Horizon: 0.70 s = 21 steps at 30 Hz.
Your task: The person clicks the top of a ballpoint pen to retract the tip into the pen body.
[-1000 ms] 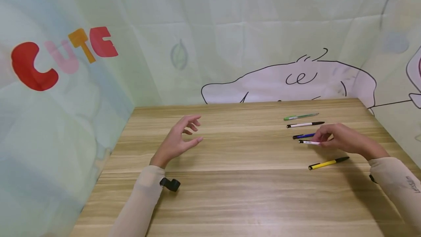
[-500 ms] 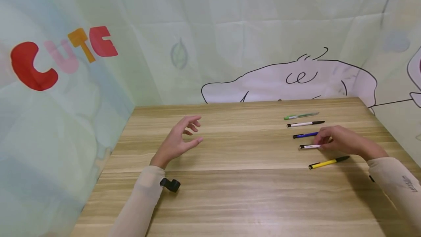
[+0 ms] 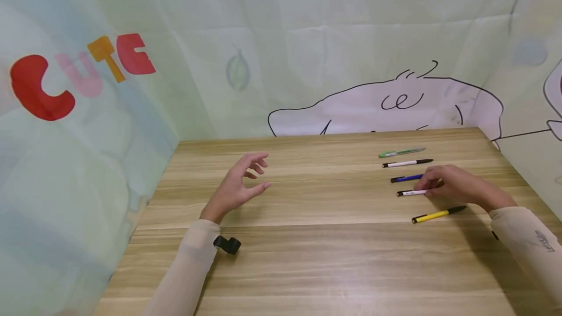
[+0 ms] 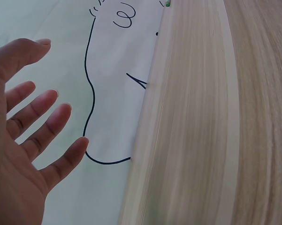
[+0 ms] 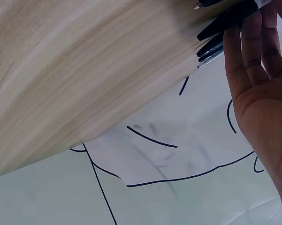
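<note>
My right hand (image 3: 458,187) pinches a white pen (image 3: 409,192) with a black end, between thumb and fingers, low over the table. Part of this pen is hidden by the fingers; in the right wrist view its black grip end (image 5: 230,19) sticks out past them. Just behind lies a blue pen (image 3: 405,178), partly covered by the hand. A yellow pen (image 3: 434,215) with a black tip lies nearer to me. My left hand (image 3: 237,187) hovers over the table's left part, fingers loosely bent and apart, holding nothing; the left wrist view also shows its bare palm (image 4: 19,178).
Farther back lie another white pen (image 3: 406,163) with black ends and a green pen (image 3: 400,153), roughly in line with the others. The wooden table (image 3: 307,257) meets a printed cloth backdrop (image 3: 210,62) at its back and left edges.
My right hand has brought the white pen a little toward me, away from the blue pen, then slightly left. My left hand stays where it was.
</note>
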### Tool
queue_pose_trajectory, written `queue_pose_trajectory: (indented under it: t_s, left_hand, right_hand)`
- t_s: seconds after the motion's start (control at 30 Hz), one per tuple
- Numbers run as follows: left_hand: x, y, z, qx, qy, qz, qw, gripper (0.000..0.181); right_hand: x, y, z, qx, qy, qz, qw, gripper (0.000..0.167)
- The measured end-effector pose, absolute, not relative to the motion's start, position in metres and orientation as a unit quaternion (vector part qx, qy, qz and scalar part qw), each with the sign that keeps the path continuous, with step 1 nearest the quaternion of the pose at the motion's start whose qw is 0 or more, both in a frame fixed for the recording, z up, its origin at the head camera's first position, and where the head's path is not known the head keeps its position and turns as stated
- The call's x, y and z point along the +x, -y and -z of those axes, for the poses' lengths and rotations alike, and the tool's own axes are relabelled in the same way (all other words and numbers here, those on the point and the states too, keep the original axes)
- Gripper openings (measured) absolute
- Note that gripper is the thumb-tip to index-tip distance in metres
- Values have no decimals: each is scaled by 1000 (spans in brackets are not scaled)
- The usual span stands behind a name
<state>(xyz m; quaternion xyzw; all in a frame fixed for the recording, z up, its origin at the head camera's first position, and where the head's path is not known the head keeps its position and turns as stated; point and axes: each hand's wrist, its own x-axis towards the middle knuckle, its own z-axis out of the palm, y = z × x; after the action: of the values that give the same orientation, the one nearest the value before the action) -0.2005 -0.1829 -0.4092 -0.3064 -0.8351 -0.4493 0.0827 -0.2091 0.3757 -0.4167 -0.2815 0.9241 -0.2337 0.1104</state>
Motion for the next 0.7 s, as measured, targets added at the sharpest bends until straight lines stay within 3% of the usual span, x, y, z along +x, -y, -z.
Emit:
queue_pose_trajectory:
  t_s: [0.3, 0.7]
  left_hand:
    - [-202, 186, 410, -314, 834, 446, 86, 71]
    - [-196, 182, 402, -305, 834, 451, 84, 71]
  right_hand:
    - [-202, -380, 415, -268, -916, 291, 66, 22]
    - [-183, -396, 420, -289, -873, 366, 139, 26]
